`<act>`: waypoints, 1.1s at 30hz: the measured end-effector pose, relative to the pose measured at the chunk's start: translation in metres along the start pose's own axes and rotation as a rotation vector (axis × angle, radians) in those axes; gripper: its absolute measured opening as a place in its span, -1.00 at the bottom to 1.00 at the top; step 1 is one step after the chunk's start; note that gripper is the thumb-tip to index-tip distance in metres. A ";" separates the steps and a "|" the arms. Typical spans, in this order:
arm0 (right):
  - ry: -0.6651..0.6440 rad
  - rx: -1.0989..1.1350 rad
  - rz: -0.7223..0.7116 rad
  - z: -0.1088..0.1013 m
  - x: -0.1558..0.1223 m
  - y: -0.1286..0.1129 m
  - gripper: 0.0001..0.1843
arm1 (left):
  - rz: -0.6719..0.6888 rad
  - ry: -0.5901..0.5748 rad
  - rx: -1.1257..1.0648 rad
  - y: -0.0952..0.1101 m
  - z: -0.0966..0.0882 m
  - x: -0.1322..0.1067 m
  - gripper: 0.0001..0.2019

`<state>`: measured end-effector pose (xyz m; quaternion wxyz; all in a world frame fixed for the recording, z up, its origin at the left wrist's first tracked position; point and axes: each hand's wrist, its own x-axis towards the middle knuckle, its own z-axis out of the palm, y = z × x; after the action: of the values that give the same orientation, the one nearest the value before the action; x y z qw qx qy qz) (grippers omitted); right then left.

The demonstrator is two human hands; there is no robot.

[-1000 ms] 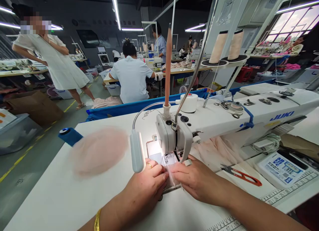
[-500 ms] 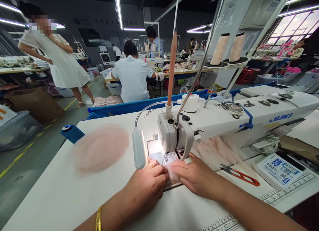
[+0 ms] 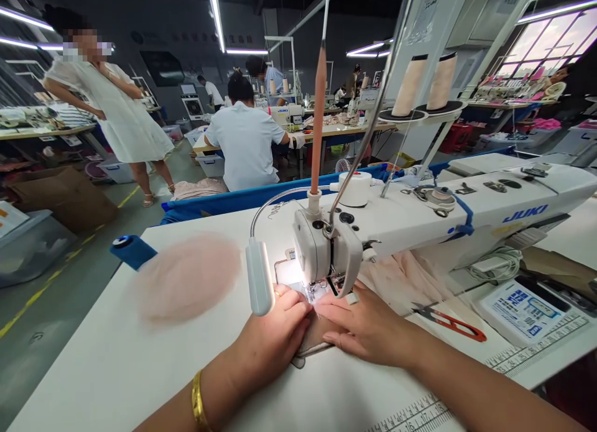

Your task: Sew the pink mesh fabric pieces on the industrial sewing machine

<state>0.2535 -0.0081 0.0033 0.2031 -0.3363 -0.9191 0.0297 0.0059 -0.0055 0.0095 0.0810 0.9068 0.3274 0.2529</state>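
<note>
At the needle area of a white sewing machine (image 3: 321, 245), a piece of sheer pale-pink fabric (image 3: 321, 329) lies between my hands over the plate. My left hand (image 3: 280, 329) has its fingers curled and pressed together at the fabric's left side, close to the presser foot. On the other side, my right hand (image 3: 373, 326) rests with fingers stretched toward the foot and the thumb apart, touching the fabric. The fingertips partly hide the fabric's edge. A lit lamp (image 3: 260, 280) hangs just above my left hand.
Sheer pink fabric (image 3: 191, 280) lies left on the table, beside a blue thread cone (image 3: 133, 252). More pink fabric (image 3: 401, 276) sits behind my right hand. Thread snips (image 3: 452, 323) and a white-and-blue box (image 3: 520, 314) lie to the right. Other people are in the background.
My right fingers have spread lower, with the thumb farther from the forefinger. My left hand has shifted slightly left and up. More of the fabric between the hands shows. The view has shifted slightly.
</note>
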 end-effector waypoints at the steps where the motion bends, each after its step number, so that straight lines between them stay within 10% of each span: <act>1: 0.008 -0.006 0.002 0.001 0.001 -0.001 -0.87 | -0.028 -0.010 -0.026 0.000 0.000 0.000 -0.78; 8: 0.204 0.117 0.146 0.010 0.008 -0.006 -0.69 | -0.123 -0.043 -0.067 -0.002 0.007 0.006 -0.92; 17: 0.107 0.517 0.435 0.005 0.018 -0.013 -0.68 | -0.172 0.055 -0.022 -0.002 0.019 0.016 -0.91; 33: 0.143 0.554 0.481 0.009 0.021 -0.017 -0.65 | -0.209 0.058 -0.105 -0.008 0.020 0.018 -0.82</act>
<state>0.2256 -0.0074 0.0059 0.3373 -0.4759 -0.7545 0.3007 0.0237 0.0123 -0.0030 0.1448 0.8545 0.4086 0.2862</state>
